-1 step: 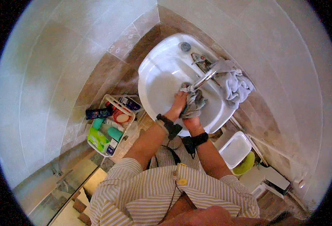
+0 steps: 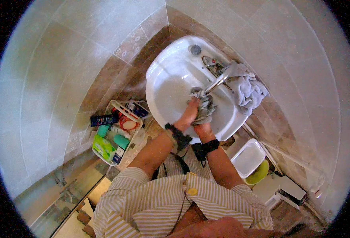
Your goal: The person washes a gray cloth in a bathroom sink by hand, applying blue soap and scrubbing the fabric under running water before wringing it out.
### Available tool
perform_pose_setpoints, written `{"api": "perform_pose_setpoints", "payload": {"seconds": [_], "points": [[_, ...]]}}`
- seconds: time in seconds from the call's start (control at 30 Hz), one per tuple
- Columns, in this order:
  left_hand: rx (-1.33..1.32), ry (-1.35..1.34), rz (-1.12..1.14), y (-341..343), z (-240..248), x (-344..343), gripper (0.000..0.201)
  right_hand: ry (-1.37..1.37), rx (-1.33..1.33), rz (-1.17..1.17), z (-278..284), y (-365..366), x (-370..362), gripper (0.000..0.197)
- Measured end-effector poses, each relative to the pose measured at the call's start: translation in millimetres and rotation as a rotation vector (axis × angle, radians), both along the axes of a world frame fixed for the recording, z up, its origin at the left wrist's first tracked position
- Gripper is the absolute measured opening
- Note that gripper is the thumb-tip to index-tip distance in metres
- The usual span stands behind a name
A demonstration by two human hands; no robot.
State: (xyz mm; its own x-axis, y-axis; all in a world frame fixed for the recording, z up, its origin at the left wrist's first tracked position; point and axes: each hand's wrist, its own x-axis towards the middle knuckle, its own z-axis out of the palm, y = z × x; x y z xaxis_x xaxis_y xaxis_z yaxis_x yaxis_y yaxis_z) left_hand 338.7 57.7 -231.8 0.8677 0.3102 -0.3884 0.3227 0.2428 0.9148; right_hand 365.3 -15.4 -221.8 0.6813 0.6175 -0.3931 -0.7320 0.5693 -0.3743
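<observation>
A wet-looking grey cloth (image 2: 208, 111) is bunched in the white washbasin (image 2: 159, 104), right under the tap's spout (image 2: 216, 84). My left hand (image 2: 189, 114) grips the cloth from its left side, close to the end of the spout. At the cloth's near end is my right hand (image 2: 202, 128), closed around it, with most of its fingers hidden by the folds. Something whitish at the spout's end looks like running water, though it is blurred. Both wrists wear black bands.
A grey towel (image 2: 248, 89) hangs over the basin's back right rim, beside the tap lever (image 2: 208, 61). A round grey plug (image 2: 195, 49) lies on the far ledge. Left stands a basket (image 2: 137, 137) of toiletries; right, a white tub (image 2: 248, 157) and a green basin (image 2: 258, 172).
My left hand has shifted slightly on the cloth, and the cloth's folds are bunched a little differently. My right hand stays in nearly the same place.
</observation>
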Motion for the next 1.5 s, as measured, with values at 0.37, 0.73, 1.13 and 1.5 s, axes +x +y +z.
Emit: {"api": "perform_pose_setpoints", "payload": {"seconds": [0.37,0.73,1.13,1.5], "points": [[-0.086,0.006,-0.209,9.7,55.2,10.7,0.044,0.001,0.118,0.063,-0.7,-7.5,-9.2,0.046],[0.515,0.029,-0.266,10.4,56.0,17.4,0.045,0.112,0.001,0.028,-2.2,-3.1,12.4,0.04],[-1.036,-0.164,0.541,48.2,26.9,-12.0,0.034,-0.882,-0.788,0.224,-15.7,-32.1,23.2,0.049],[-0.618,-0.174,0.388,11.1,54.7,-0.7,0.055,-0.829,-0.796,0.105,-24.7,-15.9,30.7,0.052]]}}
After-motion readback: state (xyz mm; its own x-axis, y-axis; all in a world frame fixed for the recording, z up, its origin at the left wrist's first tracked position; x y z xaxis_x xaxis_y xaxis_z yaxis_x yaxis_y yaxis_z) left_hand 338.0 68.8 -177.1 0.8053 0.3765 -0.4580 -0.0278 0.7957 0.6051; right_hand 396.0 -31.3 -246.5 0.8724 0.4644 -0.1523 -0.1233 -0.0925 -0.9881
